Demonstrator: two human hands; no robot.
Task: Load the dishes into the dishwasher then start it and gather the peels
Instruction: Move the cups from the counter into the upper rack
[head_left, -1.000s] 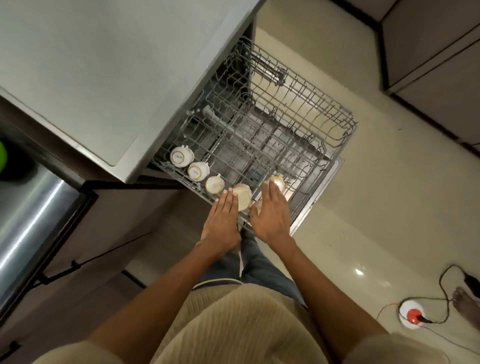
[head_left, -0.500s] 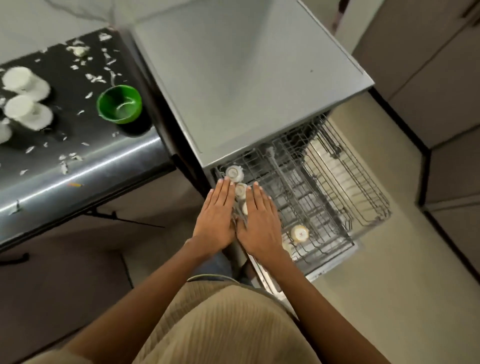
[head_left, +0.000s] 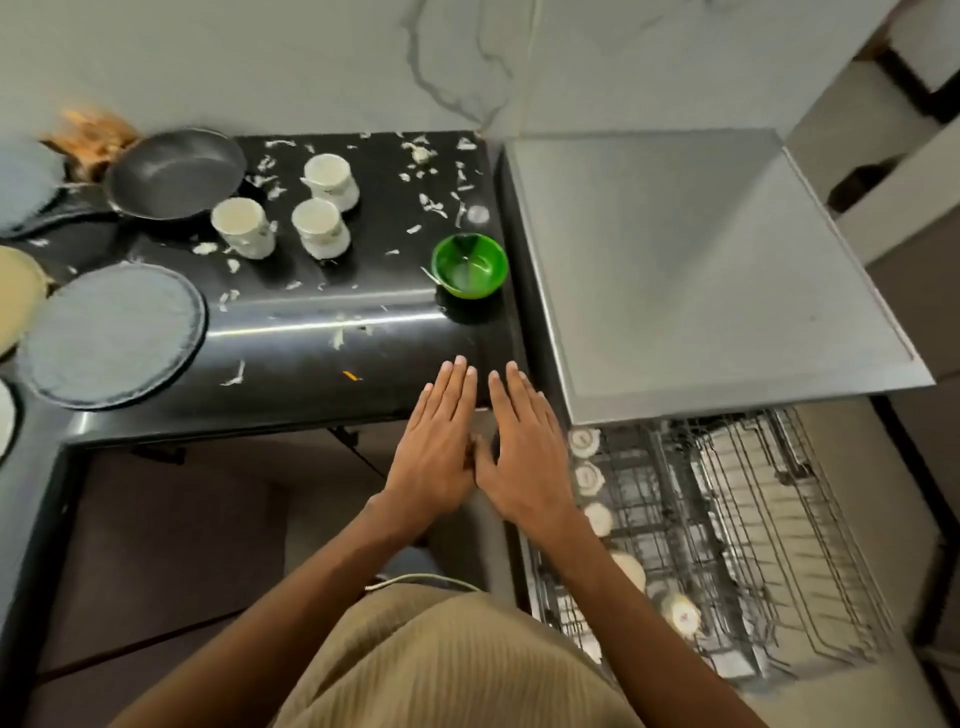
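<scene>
Hands first: the left hand (head_left: 434, 462) and right hand (head_left: 524, 467) are side by side, thumbs almost touching, fingers straight and flat, holding nothing. They hang over the front edge of the black counter (head_left: 291, 358), which reads as a reach toward the dishes still waiting there.

Just to the right of the right hand and below it, the pulled-out dishwasher rack (head_left: 727, 540) holds a row of cups (head_left: 587, 478) along its near left side, turned over (so water can drain, presumably). Most of the rack beyond them is bare wire, so loading looks far from finished. The dishwasher's grey top (head_left: 701, 270) sits beyond the rack, to the right of the fingertips.

Straight ahead of the fingertips stands a small green bowl (head_left: 470, 265) near the counter's right end, the closest dish to grab. Further ahead and to the left, three white cups (head_left: 319, 228) stand close together, mouths up. Left of the left hand lies a grey plate (head_left: 111, 332), with other plates partly cut off at the frame's edge. A dark frying pan (head_left: 174, 174) sits farthest off to the left, behind the cups.

White peels (head_left: 436, 202) are scattered over the counter around the dishes, thickest at the far side; gathering them is easier once the dishes are gone.
</scene>
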